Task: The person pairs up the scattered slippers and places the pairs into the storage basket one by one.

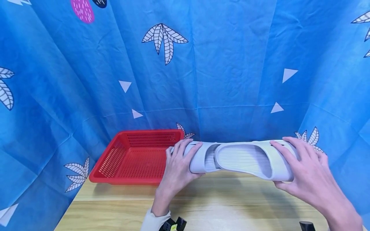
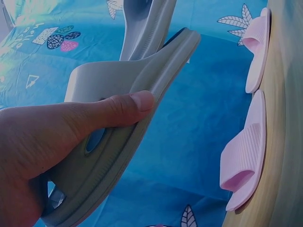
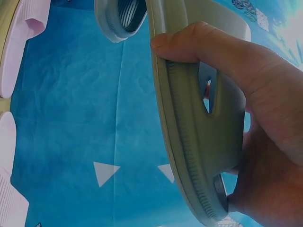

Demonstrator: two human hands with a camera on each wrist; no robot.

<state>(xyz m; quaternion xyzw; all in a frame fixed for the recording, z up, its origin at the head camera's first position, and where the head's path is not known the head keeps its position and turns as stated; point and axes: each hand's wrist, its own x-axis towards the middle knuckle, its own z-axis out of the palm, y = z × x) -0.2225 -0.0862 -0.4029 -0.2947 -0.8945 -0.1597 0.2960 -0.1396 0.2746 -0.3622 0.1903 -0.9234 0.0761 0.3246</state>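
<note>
Two light grey slide slippers are held up end to end above the table, their heel ends overlapping in the middle. My left hand [image 1: 177, 170] grips the left slipper [image 1: 199, 159] around its strap, thumb along the sole edge in the left wrist view. At the other end, my right hand [image 1: 310, 173] holds the right slipper [image 1: 282, 165] by its strap and toe. The right slipper's ribbed footbed faces the head camera and covers part of the left one's heel. Side cutouts show in the strap of the near slipper [image 3: 227, 94] in the right wrist view.
A red perforated plastic basket [image 1: 138, 183] stands at the back left of the wooden table [image 1: 225, 205]. Two pink slippers, one nearer [image 2: 244, 156] and one farther [image 2: 260, 52], lie on the table in the left wrist view. Blue patterned cloth [image 1: 228, 64] hangs behind.
</note>
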